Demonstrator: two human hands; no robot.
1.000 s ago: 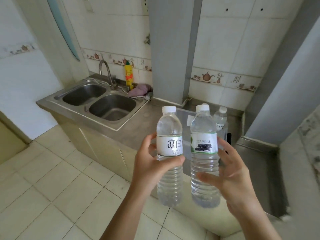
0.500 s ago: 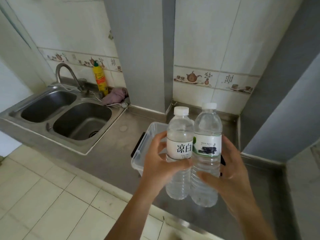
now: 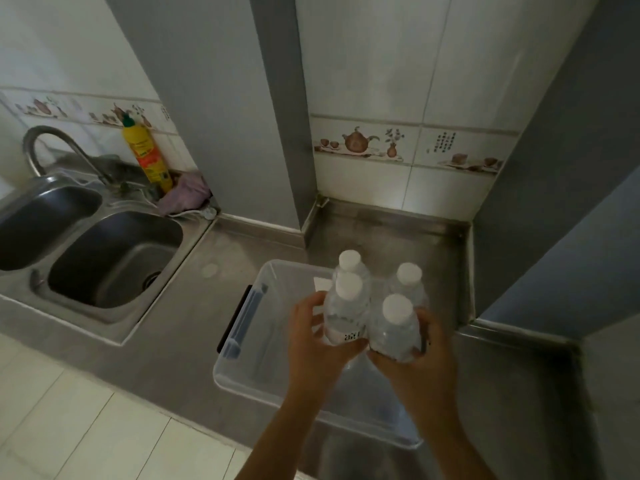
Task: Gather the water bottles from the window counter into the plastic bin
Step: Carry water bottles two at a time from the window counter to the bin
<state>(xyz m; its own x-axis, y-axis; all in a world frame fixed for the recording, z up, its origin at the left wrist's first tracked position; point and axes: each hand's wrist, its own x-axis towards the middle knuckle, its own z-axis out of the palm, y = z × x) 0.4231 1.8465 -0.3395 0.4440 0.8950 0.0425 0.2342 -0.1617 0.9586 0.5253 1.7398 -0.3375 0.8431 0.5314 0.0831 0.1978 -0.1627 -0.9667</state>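
A clear plastic bin (image 3: pixel 242 372) with a black side handle sits on the steel counter. My left hand (image 3: pixel 311 336) grips a clear water bottle (image 3: pixel 346 306) with a white cap, held upright over the bin. My right hand (image 3: pixel 419 351) grips a second white-capped bottle (image 3: pixel 394 323) beside it. Two more bottles, one at the back left (image 3: pixel 350 263) and one at the back right (image 3: pixel 409 277), stand upright inside the bin just behind the held ones. The lower parts of all the bottles are hidden by my hands.
A double steel sink (image 3: pixel 110 258) with a curved tap (image 3: pixel 55 143) lies to the left. A yellow detergent bottle (image 3: pixel 147 154) and a purple cloth (image 3: pixel 185 197) stand behind it. A grey pillar (image 3: pixel 242 109) and tiled walls close off the counter's back and right.
My view tilted down and moved closer. Both hands lowered their bottles from chest height to over the bin, next to the two standing inside.
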